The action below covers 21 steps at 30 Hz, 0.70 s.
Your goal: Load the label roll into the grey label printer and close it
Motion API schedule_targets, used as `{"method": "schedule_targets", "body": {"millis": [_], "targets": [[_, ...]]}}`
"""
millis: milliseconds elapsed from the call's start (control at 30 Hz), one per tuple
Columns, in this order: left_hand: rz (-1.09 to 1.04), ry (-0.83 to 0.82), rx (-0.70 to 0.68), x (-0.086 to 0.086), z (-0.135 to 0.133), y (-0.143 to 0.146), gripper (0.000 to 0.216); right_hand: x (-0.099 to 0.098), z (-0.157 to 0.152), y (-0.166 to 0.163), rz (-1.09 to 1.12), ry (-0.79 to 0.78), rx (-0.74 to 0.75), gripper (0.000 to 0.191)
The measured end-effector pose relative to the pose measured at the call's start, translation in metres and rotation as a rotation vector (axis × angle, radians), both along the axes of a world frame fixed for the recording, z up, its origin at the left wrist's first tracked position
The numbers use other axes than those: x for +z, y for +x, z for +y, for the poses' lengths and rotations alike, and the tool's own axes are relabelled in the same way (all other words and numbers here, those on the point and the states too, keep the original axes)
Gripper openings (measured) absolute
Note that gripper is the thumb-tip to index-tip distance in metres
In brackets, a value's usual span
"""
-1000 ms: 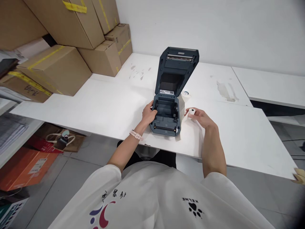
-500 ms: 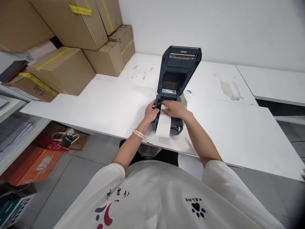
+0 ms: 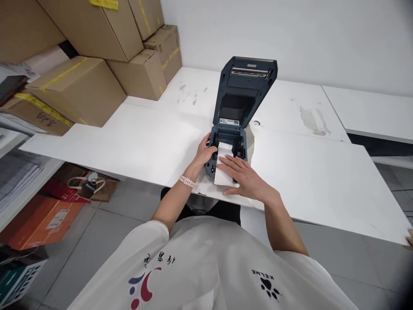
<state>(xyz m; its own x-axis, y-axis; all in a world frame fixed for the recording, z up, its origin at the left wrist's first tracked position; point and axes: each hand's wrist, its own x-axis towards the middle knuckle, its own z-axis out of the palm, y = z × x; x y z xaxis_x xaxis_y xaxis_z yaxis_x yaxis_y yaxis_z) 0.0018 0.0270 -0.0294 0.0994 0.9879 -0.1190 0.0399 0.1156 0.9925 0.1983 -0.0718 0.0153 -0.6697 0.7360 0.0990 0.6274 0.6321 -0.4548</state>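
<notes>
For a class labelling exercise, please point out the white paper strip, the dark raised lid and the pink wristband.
White paper strip [image 3: 222, 178]: head view, lower part.
Dark raised lid [image 3: 244, 89]: head view, inner side.
Pink wristband [image 3: 187, 181]: head view, middle of the band.

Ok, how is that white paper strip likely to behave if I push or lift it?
Probably floppy and light: the white paper strip looks thin. Pushed sideways, it may skew or crease, since the right hand lies spread over it rather than pinching it. Its near end, at the front of the open printer, would likely bend easily.
</notes>
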Motion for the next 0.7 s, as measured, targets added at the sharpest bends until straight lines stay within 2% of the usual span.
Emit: {"method": "schedule_targets", "body": {"millis": [100, 167, 267, 400, 600, 700], "targets": [[-0.024, -0.021, -0.014, 0.003, -0.002, -0.001, 0.085, -0.007, -0.005, -0.004, 0.115, 0.028, -0.107, 0.048], [-0.047, -0.033, -0.027, 0.006, -0.005, -0.001, 0.087, -0.01, -0.007, -0.005, 0.191, 0.029, -0.165, 0.04], [-0.066, -0.035, -0.03, 0.01, -0.008, -0.001, 0.09, -0.013, -0.01, -0.002, 0.245, 0.008, -0.17, 0.038], [-0.042, -0.035, -0.035, 0.009, -0.006, -0.002, 0.09, -0.017, -0.013, 0.005, 0.252, 0.017, -0.145, 0.042], [-0.018, -0.03, -0.031, 0.003, -0.003, -0.002, 0.09, -0.017, -0.016, 0.004, 0.147, 0.054, -0.101, 0.07], [-0.011, -0.031, -0.026, 0.004, -0.003, -0.002, 0.091, -0.02, -0.016, 0.002, 0.123, 0.05, -0.094, 0.076]]}}
